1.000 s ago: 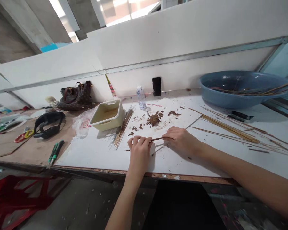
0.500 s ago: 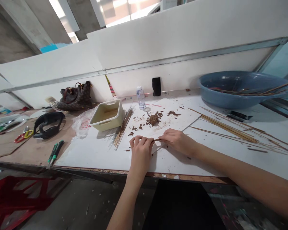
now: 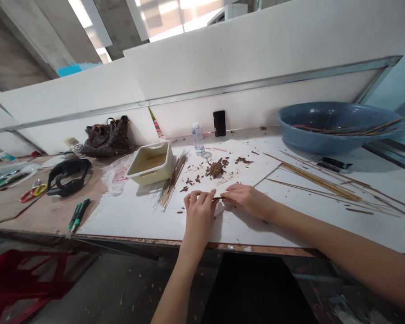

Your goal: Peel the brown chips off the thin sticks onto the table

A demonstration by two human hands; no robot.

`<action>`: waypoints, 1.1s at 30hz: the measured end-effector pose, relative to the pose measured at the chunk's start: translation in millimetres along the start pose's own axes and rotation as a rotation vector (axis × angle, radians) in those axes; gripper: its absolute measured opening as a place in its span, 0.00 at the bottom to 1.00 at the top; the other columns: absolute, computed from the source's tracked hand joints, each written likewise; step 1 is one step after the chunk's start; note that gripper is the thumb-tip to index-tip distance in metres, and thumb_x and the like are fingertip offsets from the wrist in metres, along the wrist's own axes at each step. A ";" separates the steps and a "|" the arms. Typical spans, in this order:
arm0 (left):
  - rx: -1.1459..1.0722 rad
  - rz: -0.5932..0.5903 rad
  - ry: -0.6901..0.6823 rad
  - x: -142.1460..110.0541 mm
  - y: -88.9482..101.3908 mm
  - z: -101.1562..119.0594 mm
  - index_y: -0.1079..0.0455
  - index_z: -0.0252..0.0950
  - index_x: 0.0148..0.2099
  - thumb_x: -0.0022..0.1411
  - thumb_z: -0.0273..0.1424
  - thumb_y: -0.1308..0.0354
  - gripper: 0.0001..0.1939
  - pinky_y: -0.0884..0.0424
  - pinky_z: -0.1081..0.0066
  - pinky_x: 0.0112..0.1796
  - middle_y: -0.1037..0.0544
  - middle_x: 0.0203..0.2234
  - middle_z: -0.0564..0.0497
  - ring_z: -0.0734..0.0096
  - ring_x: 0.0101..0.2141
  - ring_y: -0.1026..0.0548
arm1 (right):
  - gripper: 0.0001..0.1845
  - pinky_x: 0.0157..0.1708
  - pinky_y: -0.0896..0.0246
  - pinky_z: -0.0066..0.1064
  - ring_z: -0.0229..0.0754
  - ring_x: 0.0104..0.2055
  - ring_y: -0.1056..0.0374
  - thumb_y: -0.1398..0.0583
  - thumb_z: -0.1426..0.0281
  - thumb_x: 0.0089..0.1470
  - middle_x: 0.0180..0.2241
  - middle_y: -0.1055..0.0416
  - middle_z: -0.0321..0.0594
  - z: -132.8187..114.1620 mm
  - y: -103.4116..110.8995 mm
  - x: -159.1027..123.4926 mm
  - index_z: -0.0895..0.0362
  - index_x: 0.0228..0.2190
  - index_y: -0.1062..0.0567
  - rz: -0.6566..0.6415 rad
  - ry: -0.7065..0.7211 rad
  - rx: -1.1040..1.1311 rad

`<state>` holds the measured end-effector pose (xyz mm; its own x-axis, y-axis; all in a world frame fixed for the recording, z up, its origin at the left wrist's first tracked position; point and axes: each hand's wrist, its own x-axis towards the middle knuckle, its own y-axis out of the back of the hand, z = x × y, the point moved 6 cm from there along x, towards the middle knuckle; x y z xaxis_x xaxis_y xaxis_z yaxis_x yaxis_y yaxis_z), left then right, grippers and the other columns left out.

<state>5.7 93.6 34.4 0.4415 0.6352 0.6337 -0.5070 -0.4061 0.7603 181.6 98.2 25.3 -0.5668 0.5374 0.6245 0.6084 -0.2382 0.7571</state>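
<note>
Near the front of the white work surface, my left hand (image 3: 200, 208) and my right hand (image 3: 245, 198) face each other, fingertips closed on a short stretch of thin brown stick (image 3: 218, 198). Most of the stick is hidden under my fingers. Just beyond them, a lump of brown dough-like material (image 3: 216, 169) rests on a white sheet (image 3: 256, 173), with many small brown crumbs and rolled bits around it. Left of the sheet lies a bundle of thin sticks (image 3: 173, 180), partly brown and partly pale.
A cream tub (image 3: 148, 177) of liquid and a clear bottle (image 3: 198, 141) stand beyond my hands; a phone (image 3: 219, 123) leans on the back wall. To the right are long brown sticks (image 3: 319, 180) and a blue basin (image 3: 324, 141). Green-handled cutters (image 3: 77, 216) lie left.
My hands have drawn slightly closer together, with less of the stick showing between them. The view has shifted a little; the other things lie as before.
</note>
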 end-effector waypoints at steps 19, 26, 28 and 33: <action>-0.022 0.022 0.089 0.1 10.7 -9.9 0.20 0.43 0.45 0.75 0.29 0.35 0.04 0.40 0.48 0.53 0.15 0.44 0.45 0.48 0.51 0.25 | 0.16 0.63 0.22 0.49 0.52 0.55 0.17 0.34 0.70 0.71 0.52 0.14 0.47 14.1 5.4 -2.4 0.55 0.58 0.19 -0.048 -0.035 0.022; -0.144 0.033 0.182 -1.8 6.3 -20.6 0.25 0.40 0.57 0.77 0.31 0.36 0.09 0.38 0.53 0.54 0.16 0.41 0.47 0.54 0.47 0.22 | 0.13 0.58 0.20 0.45 0.50 0.49 0.15 0.38 0.77 0.71 0.47 0.13 0.46 8.4 12.2 1.2 0.57 0.51 0.17 -0.054 -0.067 0.009; -0.163 0.054 0.192 -1.4 7.9 -23.2 0.25 0.41 0.52 0.79 0.31 0.40 0.03 0.38 0.54 0.52 0.16 0.39 0.49 0.56 0.45 0.21 | 0.14 0.53 0.17 0.42 0.50 0.49 0.15 0.39 0.78 0.70 0.48 0.13 0.47 12.8 14.8 -1.1 0.57 0.51 0.17 -0.074 -0.080 0.012; -0.166 0.077 0.161 0.5 15.3 -21.4 0.24 0.41 0.44 0.80 0.31 0.42 0.08 0.39 0.56 0.48 0.16 0.36 0.49 0.56 0.44 0.22 | 0.17 0.53 0.17 0.42 0.52 0.54 0.16 0.36 0.72 0.71 0.53 0.14 0.47 19.7 13.5 -4.6 0.55 0.59 0.19 -0.099 -0.081 0.012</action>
<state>-17.6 101.8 43.2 0.2797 0.7085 0.6479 -0.6553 -0.3523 0.6681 203.3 108.4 28.9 -0.5781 0.6214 0.5289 0.5587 -0.1710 0.8116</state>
